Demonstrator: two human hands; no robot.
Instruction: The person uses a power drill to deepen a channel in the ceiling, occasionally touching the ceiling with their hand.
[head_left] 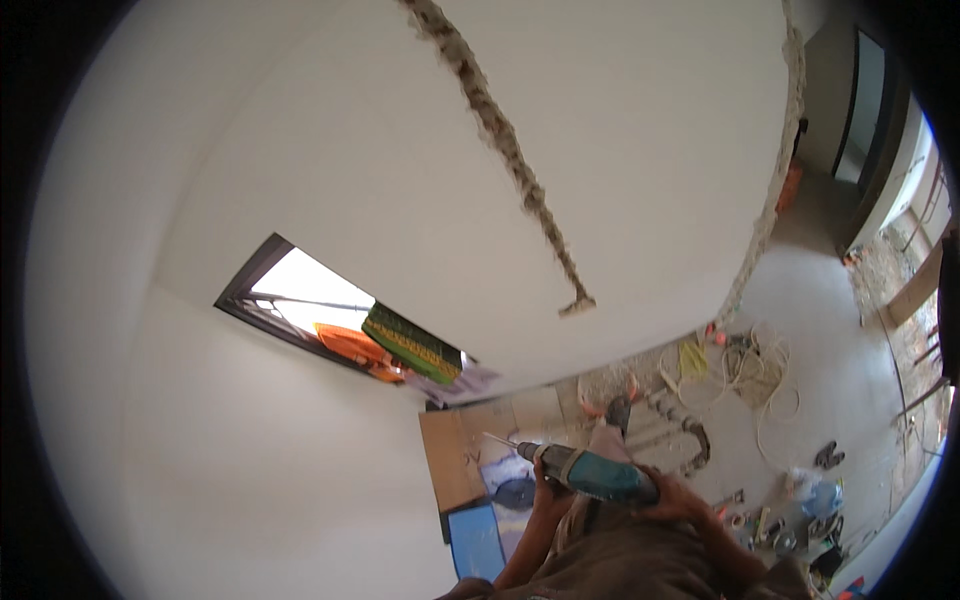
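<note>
I hold a teal hammer drill point(590, 473) low in front of me, its thin bit pointing left toward the white wall. My left hand point(548, 490) grips the front of the drill body near the chuck. Around the rear handle, my right hand point(672, 492) is closed. A long rough chase point(505, 140) is cut into the white wall point(350, 150) above, running diagonally down to a wider end. My leg and shoe point(618, 410) show below the drill.
A window opening point(300, 305) in the wall holds an orange object and a green box. Cardboard point(455, 455) and a blue panel lie on the floor. Coiled cable point(750, 375), rubble, small tools and sandals are scattered on the grey floor. A doorway is at far right.
</note>
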